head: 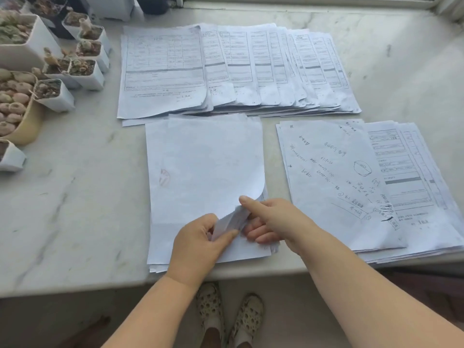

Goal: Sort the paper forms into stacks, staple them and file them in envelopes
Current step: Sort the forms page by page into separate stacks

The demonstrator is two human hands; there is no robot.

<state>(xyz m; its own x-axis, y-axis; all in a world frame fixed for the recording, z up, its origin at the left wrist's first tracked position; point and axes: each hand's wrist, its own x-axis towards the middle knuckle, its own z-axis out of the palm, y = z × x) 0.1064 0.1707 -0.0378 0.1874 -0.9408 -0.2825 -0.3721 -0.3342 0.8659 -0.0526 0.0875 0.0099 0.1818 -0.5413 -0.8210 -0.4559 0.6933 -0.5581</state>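
Observation:
A face-down stack of paper forms [200,167] lies at the front middle of the marble counter [75,197]. My left hand [200,239] pinches the lifted lower right corner of its top sheets. My right hand [271,219] grips the same corner, thumb on top and fingers curled underneath. A fanned row of printed forms [226,69] lies behind this stack. To the right sits another stack [351,182], topped by a sheet with handwriting and a small sketch.
White pots of succulents [75,69] crowd the counter's left side, with a beige bowl of plants [22,121] near the edge. A window frame [326,1] runs along the back. The counter's front edge is just below the hands; my feet [226,315] show on the floor.

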